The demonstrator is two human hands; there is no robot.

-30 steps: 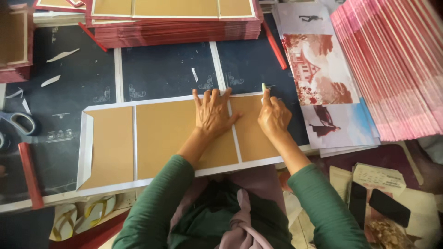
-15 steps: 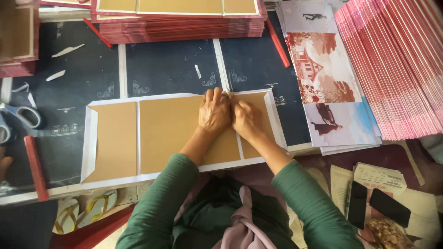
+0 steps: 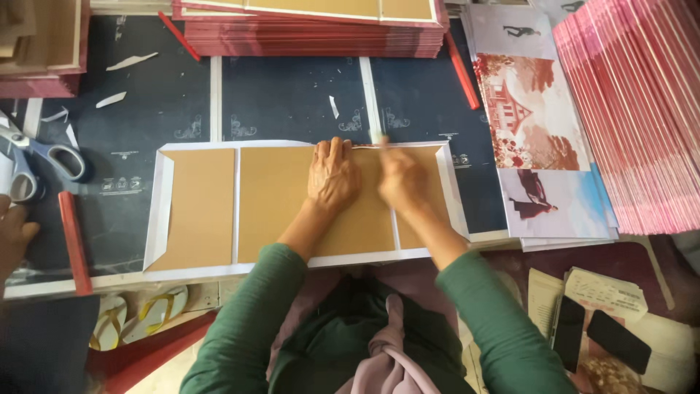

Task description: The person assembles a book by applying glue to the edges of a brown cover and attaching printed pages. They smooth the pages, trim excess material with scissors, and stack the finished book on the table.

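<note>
Now the right hand [image 3: 402, 177] is a blur near the far edge of the cover [image 3: 292, 201], a flat sheet of three brown boards on white paper, lying on the dark table [image 3: 284, 95]. Half a second back both hands sat pressed together mid-cover, and a second back the right was out by the cover's right end; it reads as a rubbing stroke back and forth along the folded white flap, so I judge the fold is being pressed down. The left hand [image 3: 333, 175] lies flat, fingers together, holding the board down just left of the right. Whether the right pinches a small tool I cannot tell; a pale tip shows above it. The cover's long axis runs left to right, across the person. Well left of the hands lie scissors [image 3: 44, 157] and a red strip [image 3: 73, 241].
</note>
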